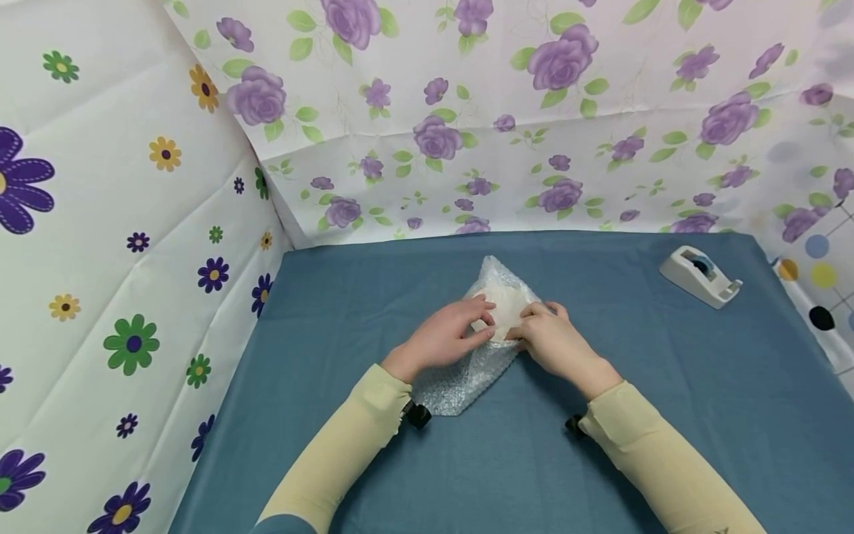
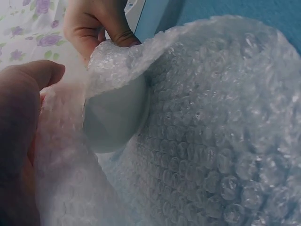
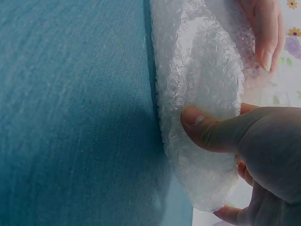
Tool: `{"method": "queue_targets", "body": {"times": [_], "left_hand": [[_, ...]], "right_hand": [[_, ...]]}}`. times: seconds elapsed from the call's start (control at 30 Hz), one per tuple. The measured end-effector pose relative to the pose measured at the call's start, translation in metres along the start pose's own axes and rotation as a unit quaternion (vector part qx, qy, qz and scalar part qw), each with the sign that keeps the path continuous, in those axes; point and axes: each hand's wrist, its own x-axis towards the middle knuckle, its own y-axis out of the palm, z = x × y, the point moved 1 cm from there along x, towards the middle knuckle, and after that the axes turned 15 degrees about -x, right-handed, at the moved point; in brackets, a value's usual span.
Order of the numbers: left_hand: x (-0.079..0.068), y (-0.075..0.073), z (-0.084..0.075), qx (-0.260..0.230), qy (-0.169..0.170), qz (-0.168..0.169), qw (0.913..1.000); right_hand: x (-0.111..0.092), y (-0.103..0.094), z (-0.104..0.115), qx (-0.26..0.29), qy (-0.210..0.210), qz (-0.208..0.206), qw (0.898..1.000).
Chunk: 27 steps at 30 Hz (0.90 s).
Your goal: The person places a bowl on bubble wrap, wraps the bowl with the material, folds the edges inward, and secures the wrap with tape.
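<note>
A sheet or pouch of clear bubble wrap (image 1: 457, 386) lies aslant on the table, around a pale, smooth, round-edged thing (image 2: 117, 117) whose kind I cannot make out. My right hand (image 1: 557, 345) pinches the right edge of the wrap; in the right wrist view its thumb presses the near side, with fingers behind. At the left side of the wrap, my left hand (image 1: 443, 334) touches it with loosely bent fingers. The left thumb stands apart from those fingers in the left wrist view. In that view the wrap gapes, and the pale thing shows under its folded edge.
A white tape dispenser (image 1: 700, 278) with a roll in it stands at the back right of the blue-covered table (image 1: 333, 311). Flowered sheets hang behind the table (image 1: 400, 178) and along its left side. Each wrist wears a small black camera.
</note>
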Motion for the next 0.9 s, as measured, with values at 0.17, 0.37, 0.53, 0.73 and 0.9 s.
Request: {"method": "queue_targets", "body": {"times": [0.17,0.37,0.53,0.73,0.9], "left_hand": [[-0.0016,0.0023,0.0028,0.014,-0.008,0.014,0.9998],[-0.0028,0.0042,0.0050,0.046,0.000,0.030,0.9985],[-0.0043,0.0049,0.0039,0.054,-0.003,0.041,0.9977],[-0.0054,0.0056,0.0033,0.075,-0.017,0.055,0.9955],[-0.0068,0.0058,0.0029,0.086,-0.026,0.068,0.9937]], "right_hand": [[0.0004,0.0012,-0.0003,0.007,0.003,0.002,1.000],[-0.0008,0.0009,-0.0010,0.016,0.000,-0.006,1.000],[-0.0009,-0.0002,-0.0019,0.017,-0.003,-0.013,1.000],[-0.0016,-0.0003,-0.0023,0.024,-0.009,-0.017,1.000],[-0.0024,0.0018,-0.0033,0.031,-0.020,-0.022,0.999]]}}
